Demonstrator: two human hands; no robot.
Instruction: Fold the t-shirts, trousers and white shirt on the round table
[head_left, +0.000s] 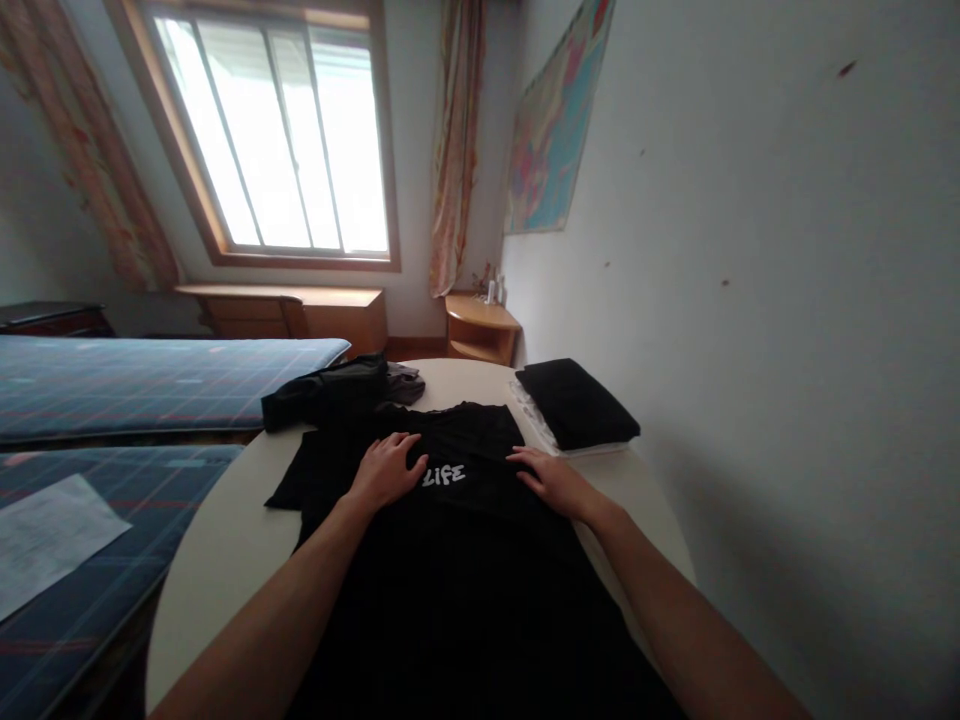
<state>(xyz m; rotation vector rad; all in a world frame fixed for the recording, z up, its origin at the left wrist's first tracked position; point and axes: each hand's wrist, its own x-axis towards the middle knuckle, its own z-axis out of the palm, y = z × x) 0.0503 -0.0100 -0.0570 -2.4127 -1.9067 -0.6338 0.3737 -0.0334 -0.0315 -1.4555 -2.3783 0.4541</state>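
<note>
Black shirt (461, 510) lengthwise ahead, sleeve end (291, 475) farthest

Shirt (465, 525) on table (217, 560), clothing stack (577, 402) at far right, mattresses (165, 385) left of table

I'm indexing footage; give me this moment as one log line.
left hand: on black shirt | right hand: at shirt's edge | shirt: spread on pale table | beyond right hand: folded black cloth

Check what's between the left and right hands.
Head view: a stretch of the black shirt, with white lettering, lies between the left hand and the right hand.
</note>
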